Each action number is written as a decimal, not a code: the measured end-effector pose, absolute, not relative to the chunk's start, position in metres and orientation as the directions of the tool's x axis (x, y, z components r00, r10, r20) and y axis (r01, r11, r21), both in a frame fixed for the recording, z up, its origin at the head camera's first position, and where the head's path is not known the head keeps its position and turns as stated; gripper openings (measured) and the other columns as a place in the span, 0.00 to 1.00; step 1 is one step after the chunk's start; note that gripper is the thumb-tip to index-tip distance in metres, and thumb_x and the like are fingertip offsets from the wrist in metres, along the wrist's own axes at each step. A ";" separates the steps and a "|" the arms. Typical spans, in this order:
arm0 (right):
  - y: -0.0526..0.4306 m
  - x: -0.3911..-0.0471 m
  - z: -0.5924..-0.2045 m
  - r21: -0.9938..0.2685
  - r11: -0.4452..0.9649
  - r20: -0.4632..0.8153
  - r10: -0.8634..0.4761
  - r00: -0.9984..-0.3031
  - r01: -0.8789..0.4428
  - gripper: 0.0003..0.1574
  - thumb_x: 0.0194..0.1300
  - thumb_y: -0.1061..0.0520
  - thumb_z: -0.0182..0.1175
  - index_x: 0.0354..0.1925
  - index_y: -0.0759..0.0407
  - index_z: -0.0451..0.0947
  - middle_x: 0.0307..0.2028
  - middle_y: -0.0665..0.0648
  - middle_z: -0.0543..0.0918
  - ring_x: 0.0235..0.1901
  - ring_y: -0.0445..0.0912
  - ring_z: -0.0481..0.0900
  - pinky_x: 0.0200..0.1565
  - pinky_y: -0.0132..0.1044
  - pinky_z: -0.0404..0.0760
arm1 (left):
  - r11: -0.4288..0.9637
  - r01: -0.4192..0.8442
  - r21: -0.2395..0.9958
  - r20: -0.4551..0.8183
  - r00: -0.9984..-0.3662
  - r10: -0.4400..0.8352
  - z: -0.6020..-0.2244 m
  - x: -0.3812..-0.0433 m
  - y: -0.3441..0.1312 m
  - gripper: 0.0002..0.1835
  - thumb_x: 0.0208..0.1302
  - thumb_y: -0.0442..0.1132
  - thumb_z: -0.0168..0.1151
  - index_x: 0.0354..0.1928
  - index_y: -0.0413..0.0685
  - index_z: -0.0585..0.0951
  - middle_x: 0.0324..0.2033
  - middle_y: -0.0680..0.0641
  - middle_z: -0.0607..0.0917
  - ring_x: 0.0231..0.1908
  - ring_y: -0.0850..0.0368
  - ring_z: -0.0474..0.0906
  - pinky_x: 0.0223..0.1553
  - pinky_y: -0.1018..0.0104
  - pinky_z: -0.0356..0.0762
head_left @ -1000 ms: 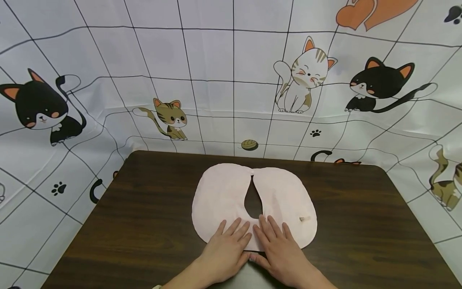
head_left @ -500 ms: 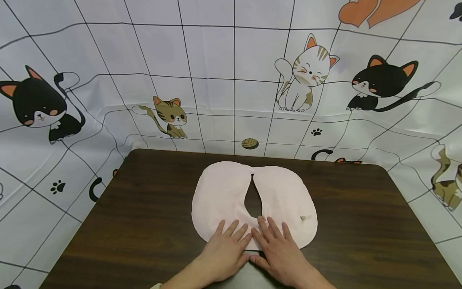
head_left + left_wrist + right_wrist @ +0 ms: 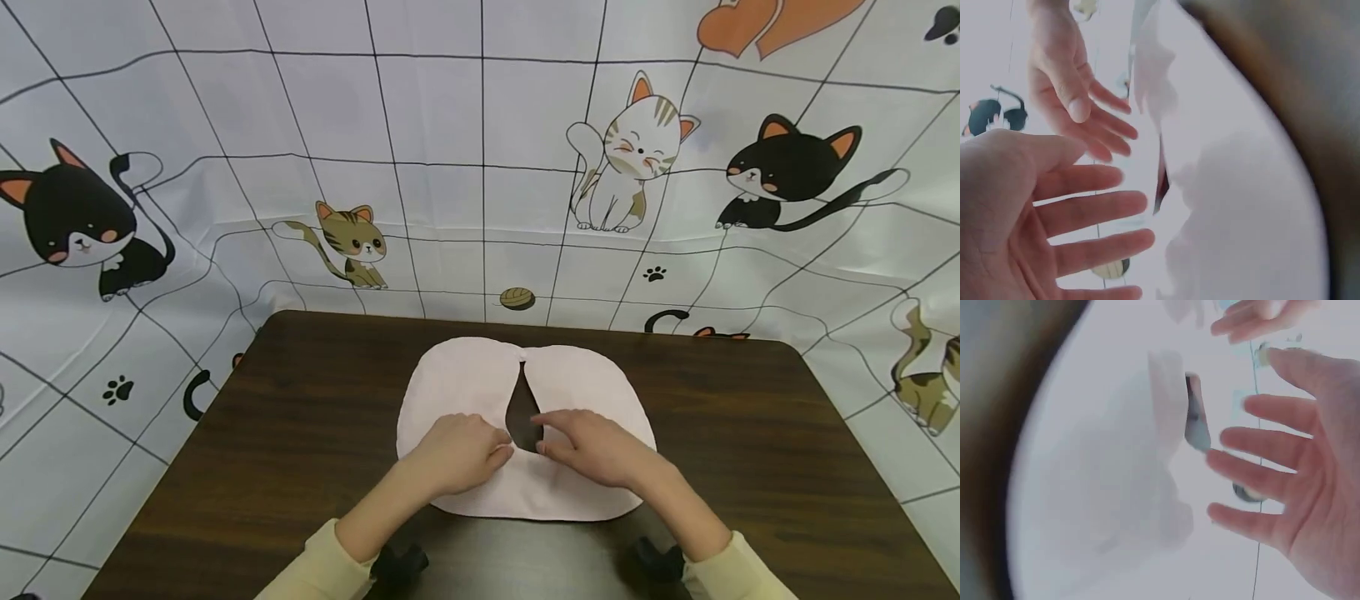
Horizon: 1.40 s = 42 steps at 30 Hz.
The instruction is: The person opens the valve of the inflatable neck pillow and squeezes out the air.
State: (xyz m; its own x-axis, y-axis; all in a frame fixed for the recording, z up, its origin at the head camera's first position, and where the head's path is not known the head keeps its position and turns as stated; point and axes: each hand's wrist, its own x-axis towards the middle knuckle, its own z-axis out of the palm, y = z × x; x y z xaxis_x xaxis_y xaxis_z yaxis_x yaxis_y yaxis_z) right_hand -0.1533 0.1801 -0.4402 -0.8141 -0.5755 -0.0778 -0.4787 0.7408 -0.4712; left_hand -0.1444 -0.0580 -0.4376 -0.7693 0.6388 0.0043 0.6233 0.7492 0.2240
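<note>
A pale pink neck pillow (image 3: 540, 498) lies flat on the table, its two rounded lobes meeting at the far side around a teardrop-shaped hole. Over its left lobe is the left hand (image 3: 463, 454), and over the right lobe the right hand (image 3: 588, 446), both with fingertips towards the hole. In the left wrist view the left hand (image 3: 1010, 206) has its fingers spread apart, above the pillow's pale surface (image 3: 1241, 169). The right wrist view shows the right hand (image 3: 1316, 475) likewise spread, holding nothing. Parts of both lobes are hidden beneath the hands.
The dark brown wooden table (image 3: 315, 400) extends on both sides of the pillow. A white curtain (image 3: 427, 108) with black grid lines and printed cats hangs behind and beside it. Black wrist devices (image 3: 397, 565) show under the forearms near the front edge.
Both hands were lying flat on the pillow's near edge. They have lifted and moved forward over the lobes, turning towards each other. The pillow stays in place.
</note>
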 end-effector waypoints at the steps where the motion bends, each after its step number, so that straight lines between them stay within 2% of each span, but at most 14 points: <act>1: 0.181 -0.160 -0.440 -0.468 0.747 -0.058 -0.560 -0.827 -0.472 0.26 0.75 0.48 0.59 0.65 0.59 0.78 0.62 0.58 0.81 0.64 0.56 0.76 0.63 0.56 0.73 | 0.760 0.607 0.232 0.005 -0.782 0.623 -0.436 -0.151 -0.058 0.10 0.74 0.45 0.59 0.39 0.54 0.88 0.30 0.55 0.87 0.30 0.55 0.84 0.28 0.58 0.79; 4: 0.184 -0.180 -0.443 -0.421 0.773 0.027 -0.512 -0.859 -0.474 0.26 0.74 0.51 0.61 0.65 0.60 0.77 0.66 0.64 0.76 0.66 0.61 0.73 0.64 0.59 0.71 | 0.789 0.573 0.222 0.031 -0.813 0.581 -0.436 -0.170 -0.060 0.12 0.74 0.46 0.60 0.50 0.51 0.88 0.44 0.51 0.89 0.42 0.51 0.86 0.39 0.55 0.83; 6: 0.184 -0.192 -0.448 -0.379 0.795 0.091 -0.477 -0.874 -0.473 0.28 0.74 0.52 0.61 0.66 0.62 0.76 0.69 0.68 0.72 0.67 0.65 0.70 0.64 0.61 0.70 | 0.808 0.561 0.179 0.068 -0.826 0.559 -0.441 -0.184 -0.061 0.14 0.74 0.46 0.61 0.54 0.49 0.87 0.52 0.48 0.87 0.53 0.48 0.84 0.48 0.51 0.82; 10: 0.180 -0.215 -0.455 -0.313 0.846 0.161 -0.400 -0.902 -0.431 0.33 0.73 0.51 0.62 0.70 0.63 0.72 0.72 0.73 0.65 0.69 0.70 0.65 0.65 0.66 0.65 | 0.848 0.523 0.091 0.118 -0.851 0.512 -0.456 -0.216 -0.059 0.21 0.75 0.49 0.59 0.64 0.49 0.81 0.66 0.43 0.78 0.69 0.42 0.69 0.63 0.41 0.71; 13: 0.174 -0.229 -0.463 -0.251 0.890 0.133 -0.359 -0.924 -0.382 0.37 0.74 0.46 0.60 0.73 0.60 0.68 0.74 0.74 0.61 0.72 0.70 0.60 0.65 0.71 0.61 | 0.880 0.467 0.090 0.092 -0.884 0.459 -0.467 -0.235 -0.057 0.27 0.76 0.54 0.55 0.71 0.51 0.74 0.72 0.43 0.70 0.75 0.40 0.59 0.68 0.37 0.62; 17: 0.168 -0.241 -0.475 -0.199 0.937 0.052 -0.281 -0.958 -0.286 0.41 0.76 0.39 0.55 0.76 0.58 0.64 0.76 0.74 0.56 0.74 0.72 0.52 0.65 0.78 0.50 | 0.911 0.394 0.119 0.026 -0.919 0.394 -0.478 -0.248 -0.056 0.34 0.75 0.62 0.52 0.76 0.55 0.69 0.75 0.44 0.66 0.76 0.39 0.54 0.69 0.34 0.58; 22: 0.168 -0.245 -0.486 -0.218 0.964 -0.053 -0.167 -0.985 -0.152 0.44 0.76 0.35 0.53 0.78 0.56 0.61 0.77 0.76 0.50 0.76 0.73 0.42 0.63 0.82 0.40 | 0.929 0.349 0.127 -0.042 -0.933 0.357 -0.485 -0.250 -0.056 0.37 0.73 0.67 0.51 0.77 0.59 0.67 0.77 0.43 0.62 0.77 0.37 0.51 0.65 0.26 0.56; 28: 0.169 -0.242 -0.490 -0.262 0.958 -0.135 -0.152 -0.979 -0.113 0.46 0.75 0.34 0.52 0.79 0.56 0.59 0.77 0.78 0.47 0.76 0.74 0.40 0.61 0.84 0.41 | 0.938 0.327 0.117 -0.057 -0.941 0.335 -0.485 -0.248 -0.058 0.37 0.72 0.68 0.52 0.77 0.61 0.68 0.77 0.42 0.63 0.77 0.35 0.52 0.62 0.24 0.59; 34: 0.169 -0.242 -0.495 -0.283 0.955 -0.176 -0.144 -0.974 -0.090 0.48 0.75 0.32 0.50 0.80 0.54 0.55 0.78 0.76 0.46 0.76 0.73 0.39 0.60 0.85 0.39 | 0.933 0.325 0.153 -0.074 -0.938 0.339 -0.485 -0.249 -0.059 0.36 0.72 0.66 0.53 0.77 0.59 0.68 0.76 0.41 0.65 0.75 0.35 0.56 0.60 0.27 0.64; 42: 0.170 -0.244 -0.499 -0.280 0.955 -0.182 -0.154 -0.971 -0.099 0.48 0.75 0.32 0.49 0.81 0.53 0.54 0.78 0.75 0.46 0.77 0.72 0.39 0.59 0.86 0.41 | 0.933 0.322 0.157 -0.075 -0.939 0.337 -0.485 -0.247 -0.060 0.34 0.72 0.64 0.55 0.74 0.59 0.72 0.71 0.44 0.71 0.72 0.36 0.61 0.58 0.29 0.67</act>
State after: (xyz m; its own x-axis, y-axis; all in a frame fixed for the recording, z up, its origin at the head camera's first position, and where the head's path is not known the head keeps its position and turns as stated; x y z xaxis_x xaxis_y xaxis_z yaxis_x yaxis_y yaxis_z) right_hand -0.2440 0.1700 -0.4991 -0.9712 -0.1538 -0.1818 -0.0988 0.9549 -0.2801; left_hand -0.2468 -0.0603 -0.4851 -0.9386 0.3368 -0.0747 0.3224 0.9334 0.1574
